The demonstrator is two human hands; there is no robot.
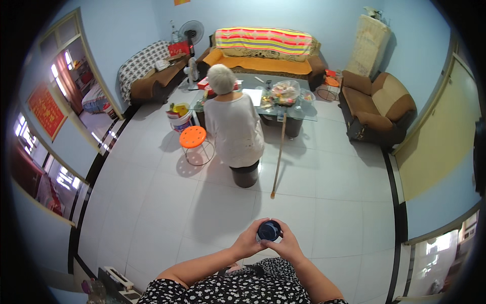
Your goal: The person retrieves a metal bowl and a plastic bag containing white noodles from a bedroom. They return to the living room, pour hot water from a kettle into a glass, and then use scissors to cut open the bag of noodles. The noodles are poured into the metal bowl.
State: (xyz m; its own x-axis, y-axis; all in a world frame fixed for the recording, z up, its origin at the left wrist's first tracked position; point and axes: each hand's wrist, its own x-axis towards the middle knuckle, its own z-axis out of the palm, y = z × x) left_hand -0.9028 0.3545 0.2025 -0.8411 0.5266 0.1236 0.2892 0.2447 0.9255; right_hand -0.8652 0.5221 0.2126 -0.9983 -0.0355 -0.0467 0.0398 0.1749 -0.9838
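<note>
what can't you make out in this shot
- Head view: the small dark round thing is mostly covered by the left hand and right hand; its kind is unclear.
- The seated person faces away, hiding that person's hands.
- Items on the glass table are too small to identify.

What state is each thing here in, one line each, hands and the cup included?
Left hand: closed around the dark blue cup.
Right hand: gripping the same cup.
Dark blue cup: upright, held between both hands.
Wooden stick: leaning against the glass table.
Orange stool: upright, unoccupied.
Dark stool: sat on by a person.
</note>
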